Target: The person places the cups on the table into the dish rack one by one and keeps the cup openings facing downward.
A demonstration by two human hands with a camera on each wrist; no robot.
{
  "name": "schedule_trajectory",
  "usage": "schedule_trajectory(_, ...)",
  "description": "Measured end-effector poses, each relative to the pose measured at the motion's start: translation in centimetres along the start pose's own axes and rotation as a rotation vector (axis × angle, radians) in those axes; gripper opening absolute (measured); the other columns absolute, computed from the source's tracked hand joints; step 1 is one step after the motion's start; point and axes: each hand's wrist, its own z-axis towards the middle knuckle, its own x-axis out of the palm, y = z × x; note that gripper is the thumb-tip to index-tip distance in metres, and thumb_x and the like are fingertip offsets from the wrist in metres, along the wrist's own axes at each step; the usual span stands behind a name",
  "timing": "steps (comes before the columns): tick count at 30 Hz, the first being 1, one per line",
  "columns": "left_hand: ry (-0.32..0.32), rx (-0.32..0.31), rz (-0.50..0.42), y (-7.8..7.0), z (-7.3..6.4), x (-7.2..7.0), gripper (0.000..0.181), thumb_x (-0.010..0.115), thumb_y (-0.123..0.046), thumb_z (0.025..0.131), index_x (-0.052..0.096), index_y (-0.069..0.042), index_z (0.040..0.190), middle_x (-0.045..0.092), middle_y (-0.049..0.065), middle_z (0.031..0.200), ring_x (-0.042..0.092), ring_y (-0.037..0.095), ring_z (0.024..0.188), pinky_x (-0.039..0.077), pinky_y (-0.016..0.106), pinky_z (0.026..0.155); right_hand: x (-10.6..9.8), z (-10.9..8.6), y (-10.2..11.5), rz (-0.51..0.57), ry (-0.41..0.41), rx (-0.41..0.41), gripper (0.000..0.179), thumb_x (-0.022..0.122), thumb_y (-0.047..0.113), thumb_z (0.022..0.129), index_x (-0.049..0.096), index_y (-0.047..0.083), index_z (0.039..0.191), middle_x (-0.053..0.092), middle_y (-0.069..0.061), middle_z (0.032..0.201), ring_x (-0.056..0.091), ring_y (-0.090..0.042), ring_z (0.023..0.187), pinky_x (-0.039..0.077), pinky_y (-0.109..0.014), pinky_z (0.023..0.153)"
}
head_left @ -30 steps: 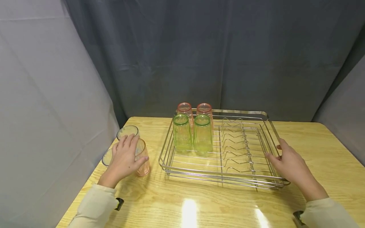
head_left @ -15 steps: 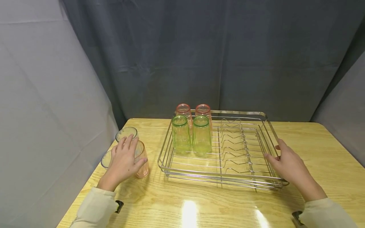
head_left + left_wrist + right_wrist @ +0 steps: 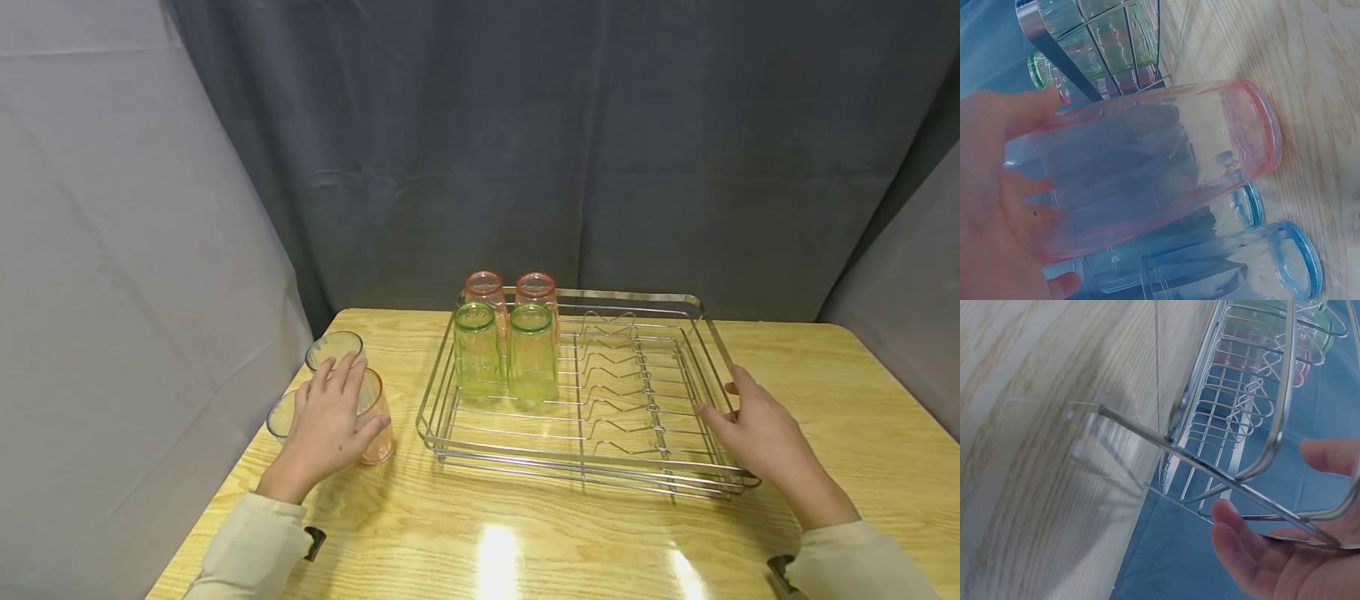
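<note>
At the left of the head view my left hand [image 3: 322, 429] grips an orange-pink drinking glass [image 3: 380, 446] near its top, thumb on one side and fingers on the other. That glass [image 3: 1147, 169] stands on the table in the left wrist view. Two blue-rimmed glasses [image 3: 335, 343] stand just behind and left of it, partly covered by the hand. My right hand [image 3: 765, 437] holds the right side of a wire dish rack [image 3: 510, 451], thumb inside the rail and fingers outside. Upside down in the rack's left part are two green glasses [image 3: 532, 358] and two pink glasses [image 3: 537, 287] behind them.
The rack's right part has a row of wavy wire dividers [image 3: 615, 390]. Under everything lies a light wood table [image 3: 585, 542]. A dark curtain [image 3: 525, 150] hangs behind the far edge, with a pale curtain [image 3: 135, 250] along the left.
</note>
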Motion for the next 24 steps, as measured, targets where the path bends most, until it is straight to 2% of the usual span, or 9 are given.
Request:
schedule_trajectory(5, 0.005, 0.018, -0.004, -0.1, 0.2, 0.1, 0.083, 0.067, -0.045, 0.091, 0.032, -0.002, 0.153, 0.033, 0.019, 0.158, 0.022, 0.046, 0.146, 0.024, 0.068, 0.108, 0.1, 0.0, -0.1, 0.000, 0.000, 0.002, 0.094, 0.045, 0.052, 0.101, 0.000, -0.013, 0.153, 0.036, -0.045, 0.141, 0.059, -0.054, 0.112, 0.053, -0.059, 0.074)
schedule_trajectory(13, -0.028, 0.047, -0.020, -0.3, 0.1, 0.3, 0.080, 0.071, -0.043, 0.088, 0.038, -0.004, 0.149, 0.042, 0.019, 0.150, 0.023, 0.043, 0.145, 0.021, 0.066, 0.109, 0.2, 0.0, -0.1, 0.002, 0.002, 0.001, 0.095, 0.044, 0.053, 0.101, 0.000, -0.012, 0.153, 0.036, -0.044, 0.142, 0.059, -0.054, 0.112, 0.052, -0.059, 0.075)
schedule_trajectory(17, -0.042, 0.036, 0.014, -0.6, 0.3, 0.4, 0.077, 0.071, -0.045, 0.086, 0.042, -0.007, 0.147, 0.048, 0.019, 0.140, 0.027, 0.041, 0.142, 0.018, 0.065, 0.110, 0.2, 0.0, -0.1, 0.003, -0.005, -0.003, 0.094, 0.045, 0.053, 0.101, 0.001, -0.012, 0.154, 0.037, -0.044, 0.142, 0.059, -0.054, 0.111, 0.052, -0.058, 0.074)
schedule_trajectory(24, -0.100, 0.047, 0.065, -1.3, 0.5, 0.9, 0.071, 0.073, -0.047, 0.080, 0.051, -0.010, 0.138, 0.054, 0.016, 0.129, 0.039, 0.039, 0.132, 0.024, 0.059, 0.109, 0.1, 0.0, 0.0, 0.002, -0.005, 0.000, 0.094, 0.045, 0.052, 0.101, 0.000, -0.012, 0.154, 0.037, -0.044, 0.142, 0.059, -0.054, 0.112, 0.052, -0.059, 0.075)
